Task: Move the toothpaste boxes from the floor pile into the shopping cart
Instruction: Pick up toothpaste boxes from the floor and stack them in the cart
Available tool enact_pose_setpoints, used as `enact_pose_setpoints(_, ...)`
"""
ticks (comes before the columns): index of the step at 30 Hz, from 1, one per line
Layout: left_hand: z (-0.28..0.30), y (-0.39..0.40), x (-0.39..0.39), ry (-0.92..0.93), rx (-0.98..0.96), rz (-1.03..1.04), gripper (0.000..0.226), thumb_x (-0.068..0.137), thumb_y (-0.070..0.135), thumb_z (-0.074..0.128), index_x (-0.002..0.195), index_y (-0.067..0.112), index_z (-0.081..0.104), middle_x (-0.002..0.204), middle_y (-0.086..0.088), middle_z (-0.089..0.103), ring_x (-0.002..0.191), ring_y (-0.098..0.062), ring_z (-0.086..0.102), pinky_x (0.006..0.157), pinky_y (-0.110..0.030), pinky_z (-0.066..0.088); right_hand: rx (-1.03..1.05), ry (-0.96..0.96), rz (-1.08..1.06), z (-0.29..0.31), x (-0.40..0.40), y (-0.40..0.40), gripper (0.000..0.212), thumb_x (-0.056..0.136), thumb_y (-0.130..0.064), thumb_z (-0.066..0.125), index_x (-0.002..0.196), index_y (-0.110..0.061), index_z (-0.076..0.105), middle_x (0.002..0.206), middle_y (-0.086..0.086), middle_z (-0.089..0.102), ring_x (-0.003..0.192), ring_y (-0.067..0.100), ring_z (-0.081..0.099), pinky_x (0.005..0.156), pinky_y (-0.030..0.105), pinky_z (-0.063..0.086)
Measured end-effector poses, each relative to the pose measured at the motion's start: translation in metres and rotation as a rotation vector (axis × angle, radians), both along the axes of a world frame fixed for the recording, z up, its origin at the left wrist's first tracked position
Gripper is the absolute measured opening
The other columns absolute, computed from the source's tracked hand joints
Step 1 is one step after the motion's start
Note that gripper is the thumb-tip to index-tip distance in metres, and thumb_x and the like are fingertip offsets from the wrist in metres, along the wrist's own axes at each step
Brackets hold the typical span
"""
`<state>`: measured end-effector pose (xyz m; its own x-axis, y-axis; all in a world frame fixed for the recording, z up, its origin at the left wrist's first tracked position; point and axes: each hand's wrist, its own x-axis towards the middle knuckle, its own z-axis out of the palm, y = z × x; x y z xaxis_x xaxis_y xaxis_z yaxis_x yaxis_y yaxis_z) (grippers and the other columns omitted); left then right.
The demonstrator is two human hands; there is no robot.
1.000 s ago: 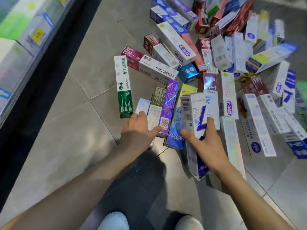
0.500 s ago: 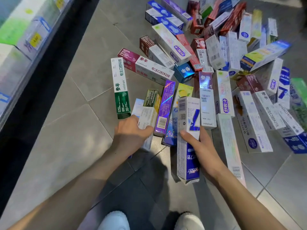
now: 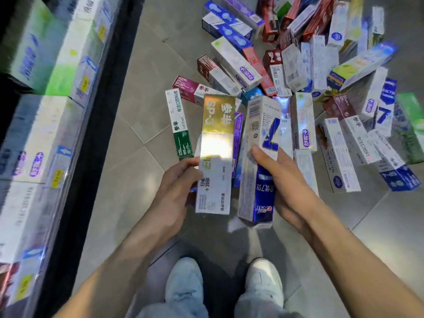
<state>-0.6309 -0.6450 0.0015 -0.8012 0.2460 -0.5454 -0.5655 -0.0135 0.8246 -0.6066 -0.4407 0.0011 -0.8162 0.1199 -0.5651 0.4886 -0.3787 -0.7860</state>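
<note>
Two boxes held above floor (image 3: 128, 171) pile (image 3: 321, 88): gold box (image 3: 215, 154), left hand (image 3: 176, 191) fingers grasping; blue box (image 3: 259, 161), right hand (image 3: 284, 180) fingers grasping.

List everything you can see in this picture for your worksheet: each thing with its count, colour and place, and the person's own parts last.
gold and white box: one, shiny gold top with white bottom, held above the floor, centre.
white and blue box: one, white with a blue 7 and blue end, held just right of the gold one.
floor pile: dozens of toothpaste boxes, too many to count; white, blue, red, purple, green; upper right.
green and white box: one, lying at the pile's left edge.
floor: grey tiles.
shelf: one, stocked with pale boxes, left edge, blurred.
shoes: two, white, bottom centre.
left hand: grips the gold and white box.
right hand: grips the white and blue box.
</note>
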Motion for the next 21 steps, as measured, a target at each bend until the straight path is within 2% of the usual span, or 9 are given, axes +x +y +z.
enact_pose_setpoints(3, 0.082, 0.005, 0.000, 0.005, 0.077, 0.001, 0.027, 0.074, 0.014, 0.054, 0.100, 0.010, 0.060, 0.082, -0.003, 0.072, 0.070, -0.017, 0.068, 0.056, -0.030, 0.055, -0.005, 0.004, -0.019, 0.083, -0.003, 0.002, 0.050, 0.090, -0.031, 0.069, 0.136, -0.021, 0.055, 0.121, 0.005, 0.072, 0.109, 0.027, 0.070, 0.094, 0.047, 0.055)
enact_pose_setpoints(6, 0.180, 0.009, 0.000, -0.014, 0.141, -0.017, 0.051, 0.067, 0.010, 0.061, 0.117, 0.004, 0.053, 0.096, -0.012, 0.068, 0.082, -0.025, 0.066, 0.061, -0.034, 0.056, -0.012, 0.004, -0.095, 0.187, -0.004, 0.006, 0.043, 0.091, -0.027, 0.069, 0.131, -0.020, 0.057, 0.116, 0.004, 0.074, 0.102, 0.025, 0.072, 0.088, 0.045, 0.059)
enact_pose_setpoints(8, 0.252, 0.013, 0.002, -0.003, 0.116, -0.021, 0.057, 0.066, 0.009, 0.061, 0.121, 0.004, 0.052, 0.099, -0.015, 0.065, 0.084, -0.027, 0.065, 0.063, -0.036, 0.056, -0.011, 0.005, -0.139, 0.266, -0.004, 0.011, 0.040, 0.089, -0.028, 0.072, 0.126, -0.022, 0.058, 0.111, 0.003, 0.075, 0.096, 0.024, 0.074, 0.083, 0.044, 0.061)
enact_pose_setpoints(10, 0.328, 0.019, 0.010, 0.008, 0.057, -0.040, 0.059, 0.061, 0.016, 0.066, 0.118, 0.004, 0.055, 0.098, -0.016, 0.065, 0.082, -0.027, 0.064, 0.062, -0.038, 0.055, -0.017, 0.008, -0.173, 0.346, -0.002, 0.016, 0.044, 0.088, -0.028, 0.074, 0.127, -0.022, 0.056, 0.111, 0.004, 0.076, 0.094, 0.024, 0.075, 0.081, 0.043, 0.062)
enact_pose_setpoints(13, 0.450, 0.035, 0.020, 0.066, 0.057, -0.070, 0.047, 0.064, 0.015, 0.057, 0.111, 0.019, 0.060, 0.088, -0.001, 0.070, 0.077, -0.021, 0.063, 0.066, -0.038, 0.051, -0.026, 0.025, -0.228, 0.471, 0.001, 0.025, 0.052, 0.087, -0.028, 0.075, 0.132, -0.017, 0.051, 0.113, 0.006, 0.075, 0.098, 0.028, 0.074, 0.086, 0.050, 0.060)
enact_pose_setpoints(14, 0.489, 0.040, 0.024, 0.096, 0.063, -0.094, 0.051, 0.065, 0.013, 0.053, 0.115, 0.023, 0.058, 0.089, 0.003, 0.072, 0.077, -0.018, 0.064, 0.068, -0.038, 0.050, -0.031, 0.031, -0.245, 0.511, 0.003, 0.028, 0.052, 0.087, -0.028, 0.075, 0.131, -0.016, 0.051, 0.112, 0.007, 0.075, 0.098, 0.029, 0.074, 0.087, 0.051, 0.059)
enact_pose_setpoints(16, 0.563, 0.053, 0.032, 0.179, 0.104, -0.129, 0.065, 0.068, 0.011, 0.048, 0.129, 0.033, 0.050, 0.100, 0.011, 0.073, 0.083, -0.011, 0.067, 0.072, -0.035, 0.052, -0.033, 0.042, -0.263, 0.586, 0.010, 0.035, 0.053, 0.087, -0.029, 0.076, 0.131, -0.013, 0.050, 0.111, 0.009, 0.075, 0.097, 0.031, 0.074, 0.085, 0.051, 0.060)
enact_pose_setpoints(18, 0.626, 0.066, 0.040, 0.273, 0.130, -0.143, 0.076, 0.071, 0.009, 0.046, 0.138, 0.045, 0.041, 0.112, 0.020, 0.070, 0.096, -0.004, 0.069, 0.075, -0.027, 0.055, -0.028, 0.046, -0.270, 0.651, 0.020, 0.045, 0.052, 0.087, -0.030, 0.075, 0.130, -0.011, 0.052, 0.109, 0.011, 0.075, 0.098, 0.033, 0.073, 0.085, 0.048, 0.060)
enact_pose_setpoints(21, 0.697, 0.084, 0.052, 0.341, 0.161, -0.160, 0.073, 0.081, 0.013, 0.053, 0.139, 0.054, 0.038, 0.116, 0.016, 0.070, 0.101, -0.009, 0.070, 0.073, -0.026, 0.056, -0.023, 0.091, -0.276, 0.728, 0.042, 0.058, 0.046, 0.089, -0.025, 0.072, 0.129, -0.009, 0.056, 0.110, 0.015, 0.074, 0.099, 0.035, 0.072, 0.089, 0.051, 0.056)
